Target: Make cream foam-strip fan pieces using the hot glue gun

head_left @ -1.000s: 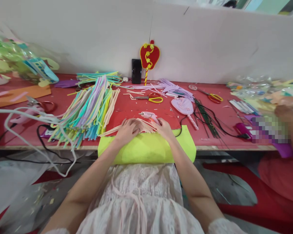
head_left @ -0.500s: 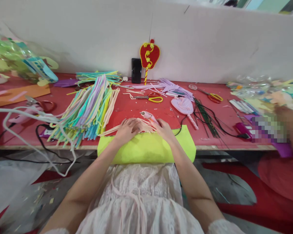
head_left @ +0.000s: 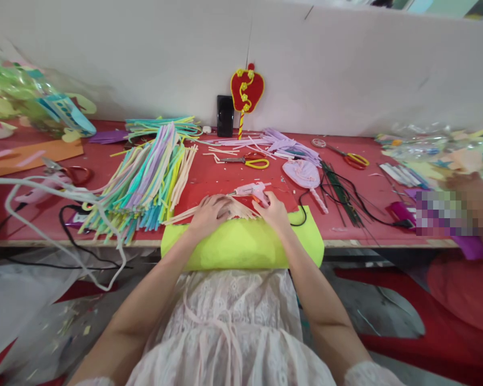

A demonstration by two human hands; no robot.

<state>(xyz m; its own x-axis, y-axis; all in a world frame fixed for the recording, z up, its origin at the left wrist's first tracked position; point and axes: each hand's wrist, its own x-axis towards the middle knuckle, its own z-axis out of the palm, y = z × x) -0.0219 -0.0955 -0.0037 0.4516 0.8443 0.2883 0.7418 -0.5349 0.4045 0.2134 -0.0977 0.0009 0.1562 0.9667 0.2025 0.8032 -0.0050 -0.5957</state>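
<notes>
- Head view, clock directions taken from the pink glue gun [head_left: 251,189]: it lies between the two hands above the red table [head_left: 209,179], its nozzle aimed at 9 o'clock.
- The right hand [head_left: 274,208], at 4 o'clock, is closed around the glue gun's handle.
- The left hand [head_left: 209,214], at 8 o'clock, rests palm down with bent fingers on some cream strips [head_left: 241,208]; whether it grips any cannot be told.
- These strips fan out between the hands, around 7 o'clock, along the upper edge of a yellow-green cloth [head_left: 241,249] at 6 o'clock.
- A thick heap of coloured strips [head_left: 145,179] lies at 9 o'clock, near the left hand.
- Scissors [head_left: 257,162] with yellow and red handles lie at 12 o'clock; a red ornament [head_left: 247,94] with yellow flowers stands farther off the same way, a black phone [head_left: 225,115] at 11 beside it.
- Lilac strips [head_left: 292,146] lie at 1 o'clock, and a lilac ornament [head_left: 301,174] at 2.
- Dark green stems [head_left: 340,195] lie at 3 o'clock; well beyond them is another person's hand [head_left: 469,193], partly blurred.
</notes>
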